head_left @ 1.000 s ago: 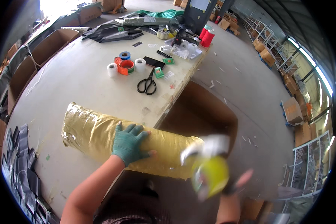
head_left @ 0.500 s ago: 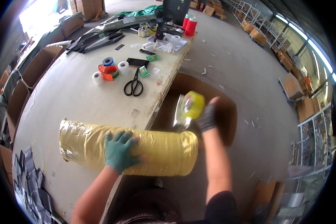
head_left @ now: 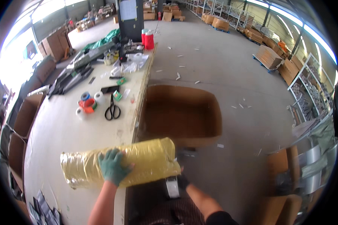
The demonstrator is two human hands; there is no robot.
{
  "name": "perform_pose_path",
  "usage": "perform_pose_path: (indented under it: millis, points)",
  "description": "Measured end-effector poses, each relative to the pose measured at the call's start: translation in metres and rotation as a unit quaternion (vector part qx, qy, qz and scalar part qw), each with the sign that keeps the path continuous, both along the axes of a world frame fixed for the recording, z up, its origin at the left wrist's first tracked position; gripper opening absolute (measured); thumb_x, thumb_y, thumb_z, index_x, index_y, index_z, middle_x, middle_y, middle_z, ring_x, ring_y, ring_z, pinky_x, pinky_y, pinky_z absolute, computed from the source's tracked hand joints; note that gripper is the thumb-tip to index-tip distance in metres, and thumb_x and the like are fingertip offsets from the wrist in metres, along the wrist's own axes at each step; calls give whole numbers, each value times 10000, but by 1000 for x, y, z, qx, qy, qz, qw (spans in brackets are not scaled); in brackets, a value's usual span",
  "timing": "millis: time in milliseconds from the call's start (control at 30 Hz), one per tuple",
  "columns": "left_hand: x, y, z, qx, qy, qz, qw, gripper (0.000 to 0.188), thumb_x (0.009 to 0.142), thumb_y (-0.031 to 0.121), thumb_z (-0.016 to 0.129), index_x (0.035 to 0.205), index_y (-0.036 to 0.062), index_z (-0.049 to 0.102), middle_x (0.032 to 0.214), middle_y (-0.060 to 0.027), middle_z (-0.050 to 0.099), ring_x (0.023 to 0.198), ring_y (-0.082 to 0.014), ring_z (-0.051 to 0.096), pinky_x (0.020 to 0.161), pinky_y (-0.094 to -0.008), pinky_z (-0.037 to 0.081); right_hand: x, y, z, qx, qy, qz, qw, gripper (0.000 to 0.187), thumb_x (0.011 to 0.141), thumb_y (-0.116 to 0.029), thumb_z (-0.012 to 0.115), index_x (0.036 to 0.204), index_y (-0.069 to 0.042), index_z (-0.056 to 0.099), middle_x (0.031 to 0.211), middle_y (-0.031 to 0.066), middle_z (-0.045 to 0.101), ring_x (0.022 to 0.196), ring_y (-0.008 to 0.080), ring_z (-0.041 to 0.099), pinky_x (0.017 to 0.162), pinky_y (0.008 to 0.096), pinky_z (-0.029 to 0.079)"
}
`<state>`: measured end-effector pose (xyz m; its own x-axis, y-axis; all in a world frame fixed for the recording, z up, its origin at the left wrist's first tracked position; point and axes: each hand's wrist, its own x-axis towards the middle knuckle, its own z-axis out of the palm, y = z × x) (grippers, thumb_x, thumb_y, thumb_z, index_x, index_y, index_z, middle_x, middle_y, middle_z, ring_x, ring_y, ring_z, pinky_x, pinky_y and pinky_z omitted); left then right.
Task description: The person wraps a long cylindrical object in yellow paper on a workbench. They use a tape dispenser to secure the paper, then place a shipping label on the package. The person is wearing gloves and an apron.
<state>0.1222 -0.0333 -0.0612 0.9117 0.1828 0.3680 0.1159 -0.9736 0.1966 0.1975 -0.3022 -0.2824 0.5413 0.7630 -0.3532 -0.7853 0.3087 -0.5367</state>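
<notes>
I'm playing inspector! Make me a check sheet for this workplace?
Surface: pale table, with dark smudges.
Job's things: yellow wrapped roll, sticking out past the table's right edge.
Clutter: black scissors, orange tape roll and red spools on the table.
Hands: green-gloved left hand spread on the roll; dark-gloved right hand near its right end, grip unclear.
Cables: nothing seen.
Surroundings: open cardboard box beside the table, white scraps on the floor.

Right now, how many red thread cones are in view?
2: the nearer cone at the far right corner of the table, the farther cone just behind it, partly hidden.
</notes>
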Motion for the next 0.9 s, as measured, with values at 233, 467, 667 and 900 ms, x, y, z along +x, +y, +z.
perform_pose_path:
  millis: [233,467,667,900]
  points:
    - [7,6,-13,-19,16,-15,1000,519,603,375,783,1037,133,634,1097,-67,605,1101,-283,535,998,-504,313,230,71,205,90,-119,-104,983,1144,706,-919,231,1252,39,537,1121,152,638,919,248,637,818,382,529]
    - [10,0,-8,14,17,27,999,475,626,364,784,1034,171,635,1101,-29,599,1076,-254,546,993,-500,323,-44,-83,223,11,-268,-82,960,812,927,-669,333,1358,8,447,1271,137,575,1047,194,609,906,349,479]
    - [5,-6,-17,35,30,38,998,474,671,396,764,1083,195,642,1180,-22,593,1127,-230,541,1039,-523,289,-213,-121,187,-103,-160,-125,974,715,947,-623,373,1261,2,520,1122,123,619,956,179,602,827,337,484]
    - [11,-8,-19,15,65,32,997,438,742,420,695,1114,194,640,1151,9,608,1130,-210,544,1029,-521,320,-155,-93,103,-142,-115,-38,982,661,890,-656,489,944,-7,599,813,105,659,610,195,650,578,319,545]
